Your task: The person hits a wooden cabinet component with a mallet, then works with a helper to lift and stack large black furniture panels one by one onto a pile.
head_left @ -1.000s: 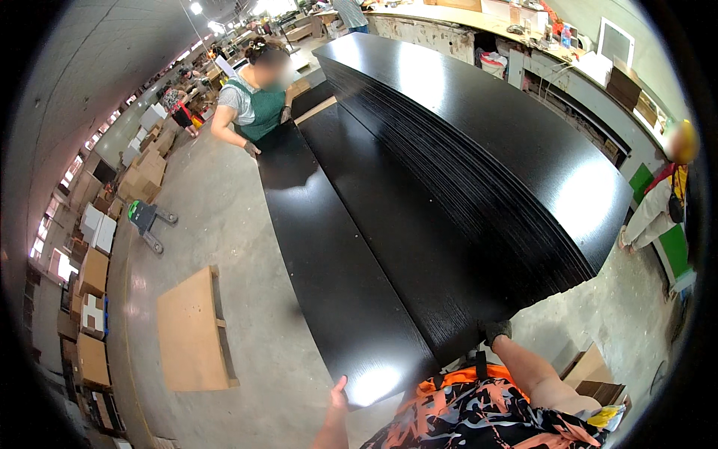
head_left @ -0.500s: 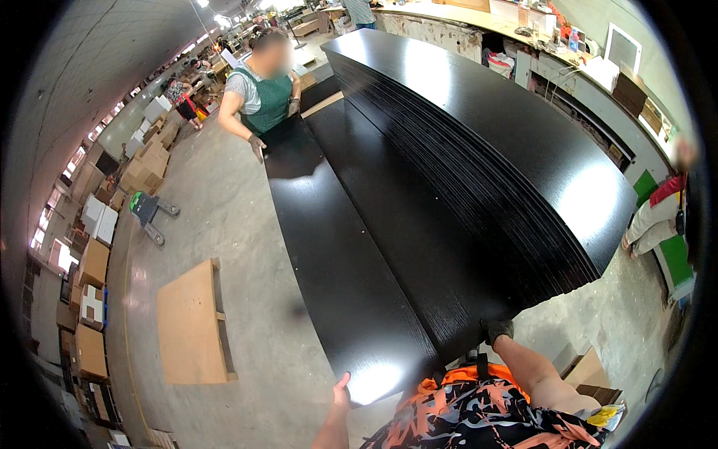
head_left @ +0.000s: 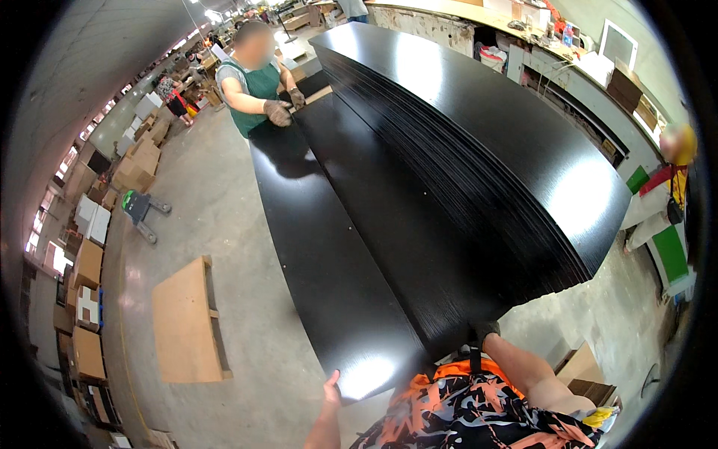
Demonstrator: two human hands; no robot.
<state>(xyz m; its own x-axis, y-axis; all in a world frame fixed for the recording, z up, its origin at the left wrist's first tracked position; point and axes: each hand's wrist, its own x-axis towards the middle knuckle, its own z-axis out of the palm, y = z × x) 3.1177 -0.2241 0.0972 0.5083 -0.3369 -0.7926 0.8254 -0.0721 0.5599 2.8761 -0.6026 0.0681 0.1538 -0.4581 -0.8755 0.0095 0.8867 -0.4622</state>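
A long black panel [head_left: 340,288] lies lengthwise before me, with small pale spots on its glossy face. My left hand [head_left: 331,389], bare, is closed on its near left corner, thumb on top and fingers out of sight below. Along its right side runs a second black panel surface [head_left: 419,247], a seam between them. My right hand [head_left: 488,329], in a dark glove, is at the near end of this second surface; its fingers are hidden. Across the far end a co-worker in a green apron [head_left: 258,82] has both gloved hands [head_left: 280,112] close together by the seam.
A tall stack of black panels [head_left: 479,112] rises on the right. On the floor to the left are a brown board [head_left: 183,322] on a pallet and a green-and-grey pallet jack [head_left: 138,209]. Cardboard [head_left: 580,367] stands near my right elbow; another person [head_left: 666,194] is at the right.
The co-worker's hand has left the panel's left edge and come across to the other hand near the seam. My hands keep their places on the panels; the whole view has shifted slightly.
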